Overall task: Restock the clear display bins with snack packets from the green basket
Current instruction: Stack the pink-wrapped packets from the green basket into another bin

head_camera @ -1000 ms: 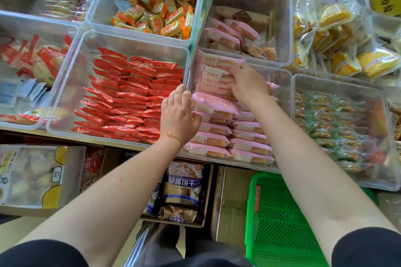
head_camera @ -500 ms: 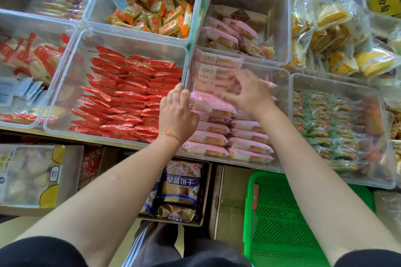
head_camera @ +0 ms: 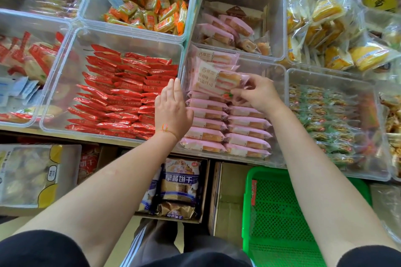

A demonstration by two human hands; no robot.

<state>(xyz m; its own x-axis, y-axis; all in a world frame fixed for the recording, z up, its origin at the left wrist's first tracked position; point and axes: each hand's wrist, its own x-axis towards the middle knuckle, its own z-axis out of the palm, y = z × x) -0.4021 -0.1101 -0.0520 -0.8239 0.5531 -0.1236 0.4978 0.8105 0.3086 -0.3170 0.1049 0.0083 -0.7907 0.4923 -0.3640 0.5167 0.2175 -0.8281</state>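
Since a moment ago the right hand (head_camera: 259, 93) has slid back from the far end of the pink row and now pinches, with curled fingers (head_camera: 249, 81), the right end of a tilted pink-and-clear plastic cake packet (head_camera: 213, 79); the left hand (head_camera: 172, 108) has stayed at the bin's left wall.

Nearest, the green perforated plastic basket (head_camera: 280, 212) sits below the shelf edge, and its visible mesh floor shows no packets. Above it, the clear plastic display bin (head_camera: 275, 71) holds two neat rows of pink packets against its near wall. The left hand's fingers lie straight and together along the left wall, steadying it. The held packet leans on others at the bin's far left corner.

These packets look light, soft and slippery in their film, with sponge cake inside that would probably crush under a squeeze. Sealed ends seem the safest hold, sliding each one in flat without pressing the middle
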